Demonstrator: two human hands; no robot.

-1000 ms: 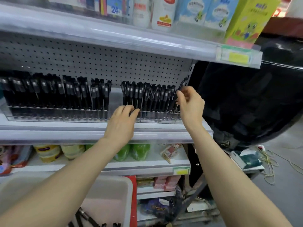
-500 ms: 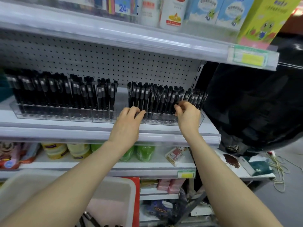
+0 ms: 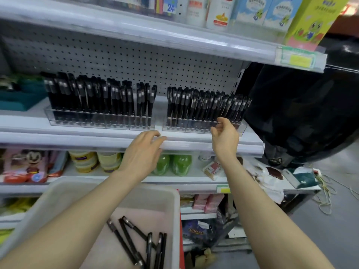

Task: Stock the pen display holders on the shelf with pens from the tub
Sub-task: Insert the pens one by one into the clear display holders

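Pens in the tub: six or so slim black pens (image 3: 136, 243) lie loose and crossed on the floor of the pale plastic tub (image 3: 172, 206), low in the view between the two forearms.
Pens on display: rows of black capped pens (image 3: 204, 105) stand upright, some leaning right, in the right-hand clear plastic holder (image 3: 194, 129); more black pens (image 3: 93, 98) fill the left-hand clear plastic holder (image 3: 87, 123).
Holders: side by side on the white metal shelf (image 3: 58, 138), a narrow gap between them, both near its front edge.
Right hand (image 3: 225, 138): raised just in front of the right holder's front wall, fingers loosely curled, thumb (image 3: 220, 120) towards the pens; it grasps nothing.
Left hand (image 3: 141, 152): palm down, fingers relaxed and spread, fingertips (image 3: 162, 139) at the shelf's front lip below the gap; released, carrying nothing.
Backing: a grey perforated pegboard panel (image 3: 136, 61) behind the pens.
Shelf below: green plastic bottles (image 3: 174, 164) and yellow lidded pots (image 3: 85, 162).
Shelf above: a yellow-green price label (image 3: 297, 59) on its front strip.
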